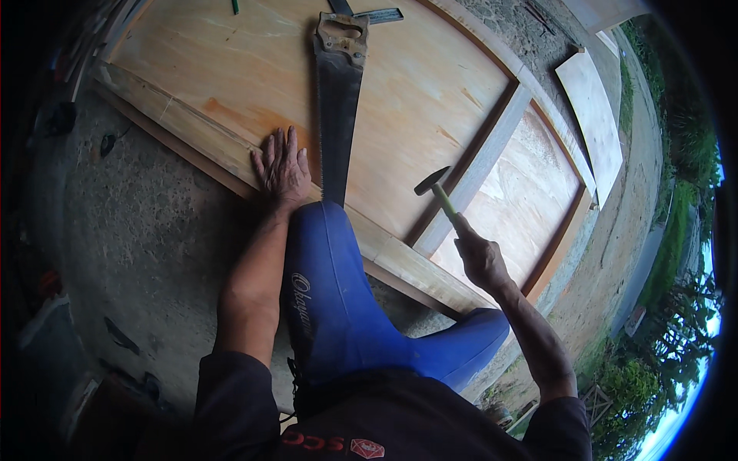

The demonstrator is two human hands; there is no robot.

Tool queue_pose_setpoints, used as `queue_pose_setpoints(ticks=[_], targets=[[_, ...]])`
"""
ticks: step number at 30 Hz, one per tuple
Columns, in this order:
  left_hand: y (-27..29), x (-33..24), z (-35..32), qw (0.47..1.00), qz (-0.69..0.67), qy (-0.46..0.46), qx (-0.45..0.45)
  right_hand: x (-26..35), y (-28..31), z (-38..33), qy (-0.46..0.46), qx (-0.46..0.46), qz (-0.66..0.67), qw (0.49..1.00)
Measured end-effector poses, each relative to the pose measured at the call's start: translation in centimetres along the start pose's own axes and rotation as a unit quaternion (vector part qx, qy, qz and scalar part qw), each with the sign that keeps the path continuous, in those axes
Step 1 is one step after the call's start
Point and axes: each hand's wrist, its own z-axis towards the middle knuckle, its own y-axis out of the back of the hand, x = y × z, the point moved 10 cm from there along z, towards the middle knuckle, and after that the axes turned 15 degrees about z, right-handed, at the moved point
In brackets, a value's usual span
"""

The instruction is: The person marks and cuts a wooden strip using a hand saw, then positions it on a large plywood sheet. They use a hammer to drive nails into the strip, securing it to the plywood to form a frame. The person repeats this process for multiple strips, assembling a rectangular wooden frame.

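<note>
My left hand (pixel 283 170) rests flat with spread fingers on the near edge of a large wood-framed plywood panel (pixel 254 54). In my right hand (pixel 481 257) is a hammer (pixel 443 198), gripped by its pale handle. Its dark head is over the panel, close to a wooden crosspiece (pixel 477 165) of the frame; whether the two touch I cannot tell. Just right of my left hand lies a handsaw (pixel 338 107) with a worn wooden handle, its blade pointing toward my knee.
A try square (pixel 377 15) lies beyond the saw handle, and a green pencil-like stick (pixel 235 7) at the far left of the panel. My blue-clad knee (pixel 327 246) is against the panel's near edge. A loose pale board (pixel 592 115) lies on the ground at right.
</note>
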Motion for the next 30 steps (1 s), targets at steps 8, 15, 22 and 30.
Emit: queue_pose_setpoints(ticks=[8,15,22,30], targets=[[-0.1,-0.1,-0.6,1.000,-0.018,0.008,0.013,-0.9,-0.9,-0.6,0.026,0.034,-0.031,0.999],[0.4,0.0,-0.4,0.999,-0.032,0.004,0.022,-4.4,-3.3,-3.2,-0.138,0.105,0.078,0.982],[1.2,-0.1,-0.5,1.000,-0.019,-0.007,0.008,-3.2,-8.3,4.4,-0.128,-0.114,0.388,0.906],[0.3,1.6,-0.7,0.994,-0.100,0.036,-0.007,3.0,-16.0,16.6,-0.094,-0.139,0.497,0.852]])
